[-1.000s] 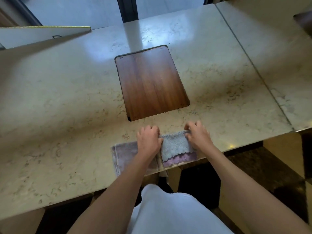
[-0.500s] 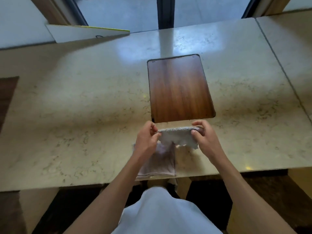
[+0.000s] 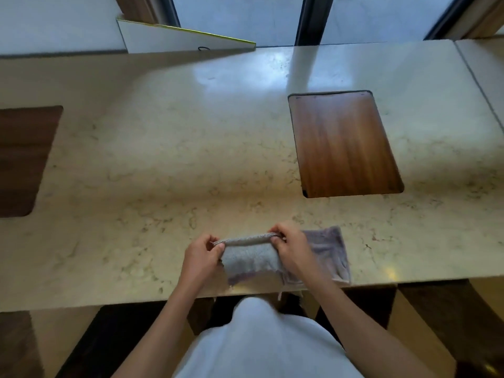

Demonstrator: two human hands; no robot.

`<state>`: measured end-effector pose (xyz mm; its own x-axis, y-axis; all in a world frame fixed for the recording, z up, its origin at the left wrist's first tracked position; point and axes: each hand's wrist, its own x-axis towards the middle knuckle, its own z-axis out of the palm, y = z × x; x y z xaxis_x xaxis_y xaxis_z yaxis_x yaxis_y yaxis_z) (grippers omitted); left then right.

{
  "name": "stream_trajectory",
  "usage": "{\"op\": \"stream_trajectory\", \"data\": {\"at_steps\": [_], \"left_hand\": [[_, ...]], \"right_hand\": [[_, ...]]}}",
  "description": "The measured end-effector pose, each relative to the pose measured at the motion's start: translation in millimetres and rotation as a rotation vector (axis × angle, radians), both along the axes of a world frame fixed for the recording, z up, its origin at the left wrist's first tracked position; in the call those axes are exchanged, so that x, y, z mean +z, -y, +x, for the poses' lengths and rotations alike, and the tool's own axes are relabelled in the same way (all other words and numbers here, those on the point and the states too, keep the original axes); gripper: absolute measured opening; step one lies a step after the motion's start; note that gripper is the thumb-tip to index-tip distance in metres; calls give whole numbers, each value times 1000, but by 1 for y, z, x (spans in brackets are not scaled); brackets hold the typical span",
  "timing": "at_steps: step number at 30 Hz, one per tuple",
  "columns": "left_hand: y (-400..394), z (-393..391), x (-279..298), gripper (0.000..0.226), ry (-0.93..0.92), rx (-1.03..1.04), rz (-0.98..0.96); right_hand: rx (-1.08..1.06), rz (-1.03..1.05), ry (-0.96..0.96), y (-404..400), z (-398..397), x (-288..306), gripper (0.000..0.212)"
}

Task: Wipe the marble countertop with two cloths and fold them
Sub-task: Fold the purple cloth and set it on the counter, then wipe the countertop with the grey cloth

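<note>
The left hand (image 3: pixel 203 255) and the right hand (image 3: pixel 290 248) each pinch one end of the top edge of a small grey terry cloth (image 3: pixel 249 259), holding that edge stretched between them just above the pale veined marble surface (image 3: pixel 177 165). The cloth hangs down from the edge toward the person, and a purplish band shows along its lower hem near the front lip of the surface. Half a second ago the same edge was already pinched at both ends, but the cloth hung shorter and more bunched; a second ago it lay flat under both hands.

A second, lavender cloth (image 3: pixel 331 252) lies flat on the surface, partly under the right hand and wrist, its far corner pointing toward the dark brown wooden inset panel (image 3: pixel 345 144). In the earlier pictures this cloth showed to the left of and beneath the grey one; now it sits to the right of it.

The view has swung: the wooden panel, formerly straight ahead of the hands, is now up and to the right, and another dark wooden inset (image 3: pixel 23 159) has come into sight at the left edge. A white board with a yellow rim (image 3: pixel 174 39) leans at the back of the surface.
</note>
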<state>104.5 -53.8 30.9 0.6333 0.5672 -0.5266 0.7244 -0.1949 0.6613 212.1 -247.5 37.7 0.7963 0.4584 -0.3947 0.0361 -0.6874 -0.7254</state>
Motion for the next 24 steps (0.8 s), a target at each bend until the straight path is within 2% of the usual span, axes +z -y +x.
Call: {"op": "stream_trajectory", "data": {"at_steps": [5,8,11,12,14,17,19,24], "left_hand": [[-34,17,-17,14,-56,-278,292],[-41,30,-19,15,-21,-365,320],[-45,35,-23,19,-25,-401,331],[-45,34,-24,23,-24,-388,324],[-47,29,-24,30,-17,-321,309],[-57,13,-23,28,44,-206,409],[-72,-4,-24,21,94,-155,493],[-121,-44,-26,20,55,-44,568]], "right_hand": [[-119,-271,188,-35,-1,-16,12],[-240,-258,257,-48,-9,-16,16],[-217,-236,428,-56,-28,-17,13],[-159,-238,484,-59,-37,-21,13],[21,-267,519,-67,-56,-32,28],[220,-408,374,-76,-69,-54,59],[249,-456,411,-78,-66,-69,62],[269,-501,443,-77,-57,-79,63]]}}
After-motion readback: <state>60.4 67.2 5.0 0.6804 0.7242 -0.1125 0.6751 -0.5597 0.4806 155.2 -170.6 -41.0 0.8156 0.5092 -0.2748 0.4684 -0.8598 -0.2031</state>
